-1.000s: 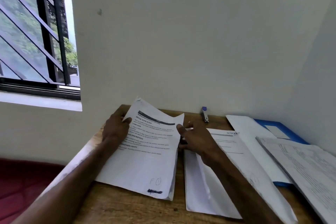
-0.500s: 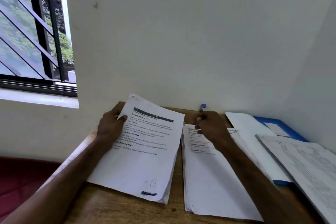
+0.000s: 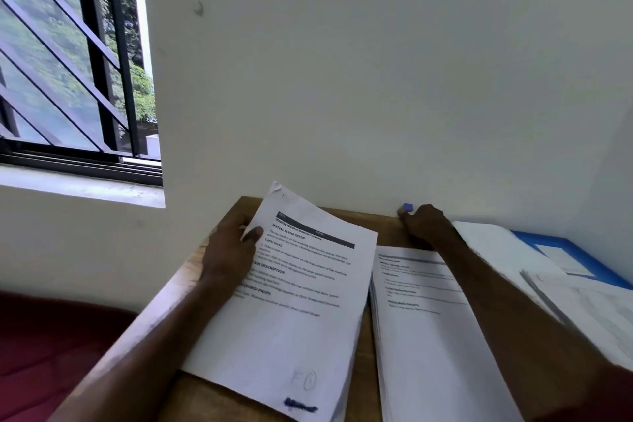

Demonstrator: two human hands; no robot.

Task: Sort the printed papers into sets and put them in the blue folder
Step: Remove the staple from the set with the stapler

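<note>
1 paper stack (image 3: 294,301) in left hand (image 3: 229,250), blue folder (image 3: 548,240) beyond right hand (image 3: 424,224)

Your right hand (image 3: 424,224) covers small blue-tipped object (image 3: 407,207), grip unreadable | left hand (image 3: 229,257) fingers hidden under white printed paper stack (image 3: 291,319) | blue plastic folder (image 3: 606,272) mostly under white sheets (image 3: 496,245)

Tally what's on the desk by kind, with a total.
Paper stacks: 3 (left paper stack, middle paper stack, right paper stack)
Loose white sheet: 1
Blue folder: 1
Stapler: 1, mostly hidden under the right hand
Total: 6
</note>
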